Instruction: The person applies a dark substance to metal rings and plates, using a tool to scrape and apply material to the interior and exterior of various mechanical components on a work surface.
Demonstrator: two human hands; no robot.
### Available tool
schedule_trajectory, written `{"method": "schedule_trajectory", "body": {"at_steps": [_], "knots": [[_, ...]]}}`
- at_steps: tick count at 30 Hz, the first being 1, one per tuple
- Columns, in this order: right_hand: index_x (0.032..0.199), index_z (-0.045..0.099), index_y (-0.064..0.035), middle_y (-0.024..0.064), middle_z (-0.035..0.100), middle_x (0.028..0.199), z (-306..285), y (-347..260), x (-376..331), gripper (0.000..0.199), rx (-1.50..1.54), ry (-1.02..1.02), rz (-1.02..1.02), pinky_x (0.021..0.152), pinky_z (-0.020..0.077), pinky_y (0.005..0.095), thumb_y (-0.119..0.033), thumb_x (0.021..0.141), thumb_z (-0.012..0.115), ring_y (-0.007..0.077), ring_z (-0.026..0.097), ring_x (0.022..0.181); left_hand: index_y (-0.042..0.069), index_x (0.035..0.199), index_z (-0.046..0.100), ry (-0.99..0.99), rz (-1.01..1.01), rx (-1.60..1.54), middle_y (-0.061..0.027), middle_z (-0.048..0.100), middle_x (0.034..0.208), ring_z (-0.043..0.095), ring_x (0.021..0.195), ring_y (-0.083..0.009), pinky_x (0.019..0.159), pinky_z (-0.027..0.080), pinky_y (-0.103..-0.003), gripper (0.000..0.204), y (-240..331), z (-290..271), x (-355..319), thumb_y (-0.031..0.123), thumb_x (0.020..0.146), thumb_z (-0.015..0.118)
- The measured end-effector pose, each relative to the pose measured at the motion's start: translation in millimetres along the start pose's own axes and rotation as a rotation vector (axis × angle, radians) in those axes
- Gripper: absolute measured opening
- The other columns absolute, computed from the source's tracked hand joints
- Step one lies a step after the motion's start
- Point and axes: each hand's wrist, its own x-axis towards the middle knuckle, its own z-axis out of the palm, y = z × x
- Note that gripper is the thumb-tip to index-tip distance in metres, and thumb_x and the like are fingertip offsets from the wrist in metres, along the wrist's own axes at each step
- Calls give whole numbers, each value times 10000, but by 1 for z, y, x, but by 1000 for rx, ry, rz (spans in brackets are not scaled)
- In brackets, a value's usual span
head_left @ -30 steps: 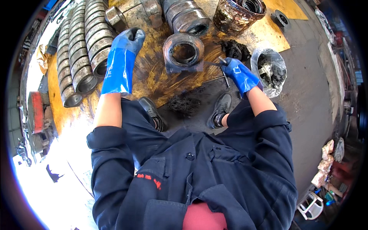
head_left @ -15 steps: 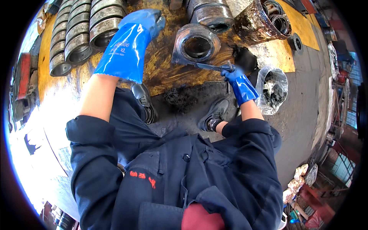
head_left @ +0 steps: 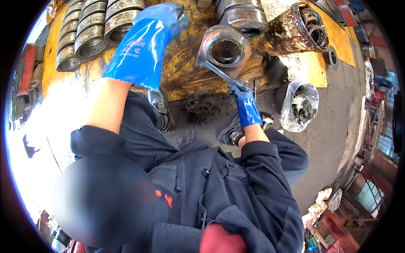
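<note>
In a blue rubber glove, my right hand (head_left: 241,93) is closed around a long, flat metal scraper (head_left: 220,73). The scraper slants up and left, its tip at the lower front of a thick, greasy metal ring (head_left: 225,49). Whether the tip touches the ring, I cannot tell. My left hand (head_left: 173,20), in a long blue glove, is out over the yellow, grease-smeared work surface (head_left: 181,59), left of the ring. Its fingers bend downward and away, so their tips and anything under them are hidden.
Rows of ribbed metal cylinders (head_left: 90,44) lie at the far left. Behind the ring lies another cylinder (head_left: 242,17), with a rusty drum (head_left: 291,31) to its right. A bag-lined bucket (head_left: 291,105) of dark waste stands at the right. Black shavings (head_left: 200,107) heap between my shoes.
My right hand has moved left and nearer to me. The scraper has swung from nearly level to a steeper slant. My left hand keeps much the same pose, while the whole view has shifted slightly.
</note>
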Motion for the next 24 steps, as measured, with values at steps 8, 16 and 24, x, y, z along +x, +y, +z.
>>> {"method": "schedule_trajectory", "body": {"at_steps": [8, 16, 24], "knots": [[1059, 704, -51, 59, 713, 882, 21, -4, 10, 231, -458, -58, -120, 700, 542, 310, -73, 831, 676, 139, 662, 759, 197, 1294, 584, -45, -20, 52, -85, 629, 1259, 599, 1150, -301, 1018, 469, -432, 455, -1, 3, 7, 479, 981, 412], [1157, 663, -109, 170, 713, 887, 65, -75, 17, 310, -1111, -96, -95, 756, 543, 363, -229, 874, 625, 217, 704, 859, 170, 1338, 554, 130, 19, 13, -95, 589, 1326, 567, 1204, -304, 1042, 450, -439, 474, -31, 49, 23, 460, 987, 421], [992, 715, -82, 92, 709, 823, 40, -158, -38, 183, -407, 227, 294, 431, 376, 255, -176, 836, 698, 88, 488, 504, 136, 1281, 587, -161, -7, 8, -118, 618, 1271, 596, 1146, -327, 987, 480, -453, 440, -16, 13, 12, 420, 979, 439]]}}
